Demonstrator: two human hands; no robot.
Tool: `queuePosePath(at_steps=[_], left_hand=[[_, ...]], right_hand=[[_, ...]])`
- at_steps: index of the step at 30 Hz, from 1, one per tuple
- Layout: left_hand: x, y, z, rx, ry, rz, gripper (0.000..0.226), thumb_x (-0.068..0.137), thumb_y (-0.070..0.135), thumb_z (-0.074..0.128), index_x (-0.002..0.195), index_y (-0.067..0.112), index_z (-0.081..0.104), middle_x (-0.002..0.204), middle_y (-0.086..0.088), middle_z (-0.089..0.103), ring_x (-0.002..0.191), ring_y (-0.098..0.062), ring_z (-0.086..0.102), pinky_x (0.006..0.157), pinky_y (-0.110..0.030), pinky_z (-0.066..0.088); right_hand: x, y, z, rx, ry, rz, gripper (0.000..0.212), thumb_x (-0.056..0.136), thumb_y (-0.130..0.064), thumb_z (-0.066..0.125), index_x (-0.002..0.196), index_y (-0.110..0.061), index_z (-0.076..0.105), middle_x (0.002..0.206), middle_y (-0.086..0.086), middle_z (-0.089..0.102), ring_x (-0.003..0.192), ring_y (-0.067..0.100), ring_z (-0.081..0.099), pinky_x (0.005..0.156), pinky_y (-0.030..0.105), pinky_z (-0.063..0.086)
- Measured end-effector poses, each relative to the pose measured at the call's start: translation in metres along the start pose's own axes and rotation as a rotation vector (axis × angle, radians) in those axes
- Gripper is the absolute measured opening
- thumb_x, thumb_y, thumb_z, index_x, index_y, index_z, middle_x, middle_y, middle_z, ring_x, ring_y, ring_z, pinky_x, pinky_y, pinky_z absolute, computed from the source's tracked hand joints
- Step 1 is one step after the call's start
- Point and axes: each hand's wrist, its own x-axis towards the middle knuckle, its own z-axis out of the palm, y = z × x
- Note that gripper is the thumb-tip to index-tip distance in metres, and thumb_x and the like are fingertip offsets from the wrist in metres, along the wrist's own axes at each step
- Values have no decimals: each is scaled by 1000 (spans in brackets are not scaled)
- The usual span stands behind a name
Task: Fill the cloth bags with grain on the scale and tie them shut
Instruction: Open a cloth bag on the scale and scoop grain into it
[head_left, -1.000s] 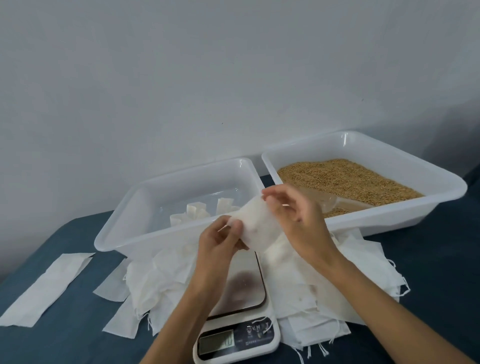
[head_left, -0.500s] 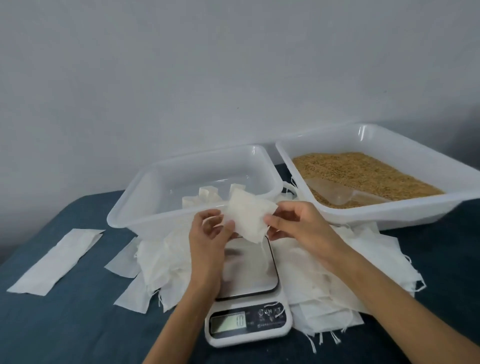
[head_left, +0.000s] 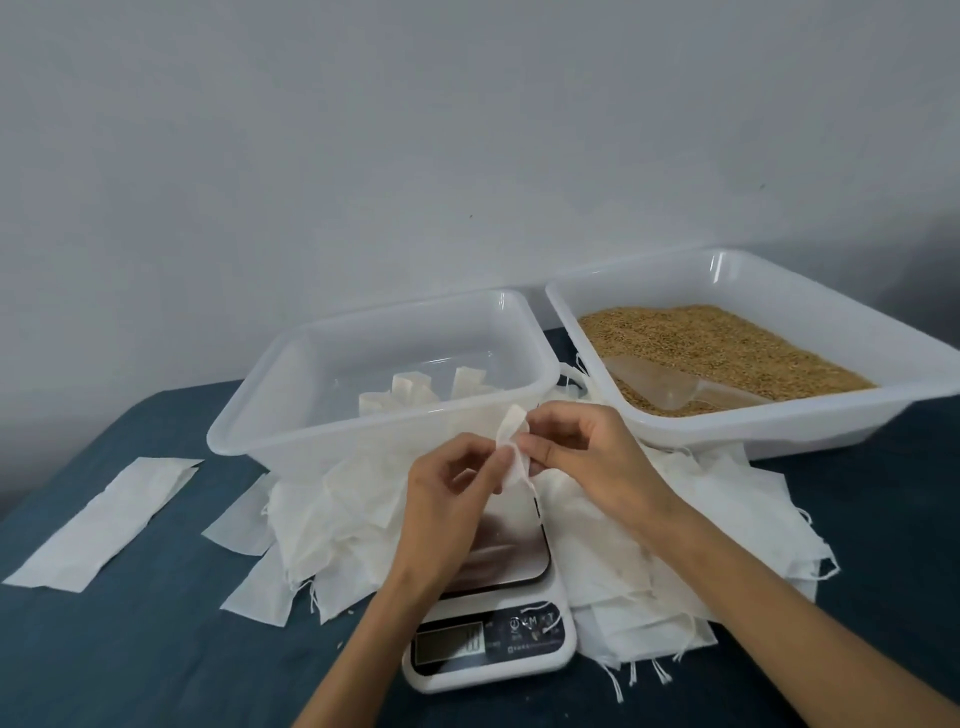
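Head view. A small white cloth bag (head_left: 514, 452), thin and creased, is pinched between the left hand (head_left: 457, 483) and the right hand (head_left: 587, 457) above the steel platform of a white digital scale (head_left: 493, 639); each grip is narrow, thumb and fingertips closed on the fabric. Compared with half a second earlier, the bag appears more bunched and the hands closer together. Flat, fibrous empty bags (head_left: 675, 545) with loose drawstrings lie heaped round the scale on the dark blue worktop (head_left: 130, 649). Behind, a translucent rectangular plastic tub (head_left: 249, 431) contains a few bags (head_left: 410, 395); a second tub (head_left: 779, 431) to its right holds granular golden grain (head_left: 727, 348) and a clear scoop (head_left: 665, 387). A long white fabric strip (head_left: 104, 525) lies far left.
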Motion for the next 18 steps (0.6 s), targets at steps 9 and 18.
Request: queuePosePath(at_steps=[9,18], left_hand=[[2,3,-2,-66,62,-15,25,103,25,60,83,20,74,77,-6,69,74,-20,63,76,-41,56],[0,1,2,-21,21,1,18,92,35,72,93,21,82,113,4,65,109,-17,65,89,-31,55]], right_hand=[[-7,6,6,-451,84,-176,17,94,-12,68,97,-25,77,90,-12,70,83,14,68,76,28,55],[-4,1,4,-114,32,-15,18,86,-26,79,103,-20,80,105,-4,76,98,21,71,87,31,58]])
